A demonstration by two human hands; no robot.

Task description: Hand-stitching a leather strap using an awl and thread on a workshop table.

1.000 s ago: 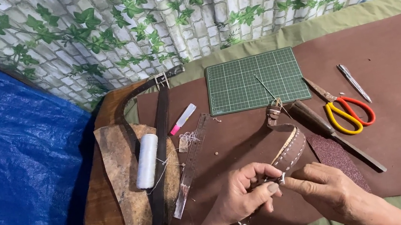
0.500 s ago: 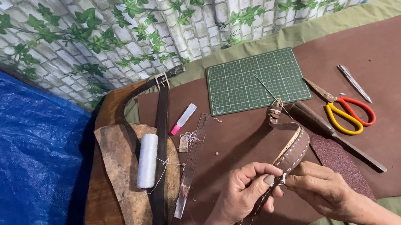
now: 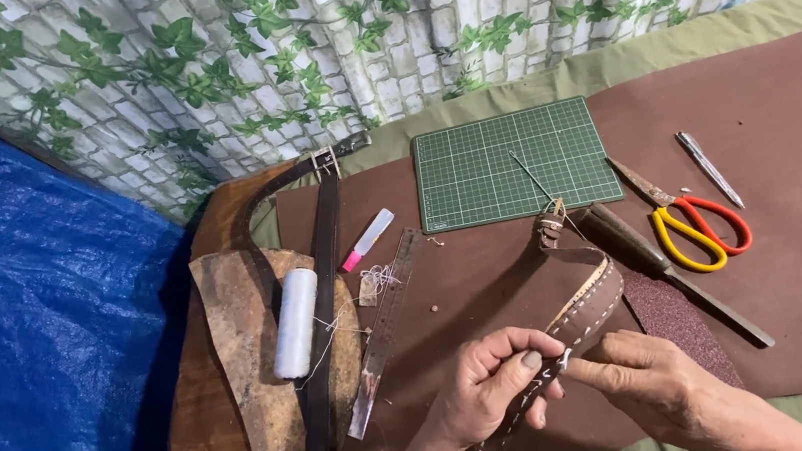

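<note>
A brown leather strap (image 3: 592, 296) with white stitching along its edge curves up off the brown work surface, a buckle at its far end. My left hand (image 3: 485, 390) pinches the strap's near part between thumb and fingers. From the right, my right hand (image 3: 653, 385) meets it and grips the same spot with its fingertips. A thin thread runs from the strap up over the green cutting mat (image 3: 510, 164).
A white thread spool (image 3: 294, 322) lies on a leather scrap beside a dark belt (image 3: 322, 305). A clear ruler (image 3: 386, 330), a pink-capped tube (image 3: 367, 239), red-and-yellow scissors (image 3: 695, 224), an awl (image 3: 674, 277) and a metal tool (image 3: 710, 169) lie around. Blue tarp (image 3: 31, 338) covers the left.
The strap's loop has risen and shifted slightly right. Both hands stay pinched on the strap, with the fingers regripped a little.
</note>
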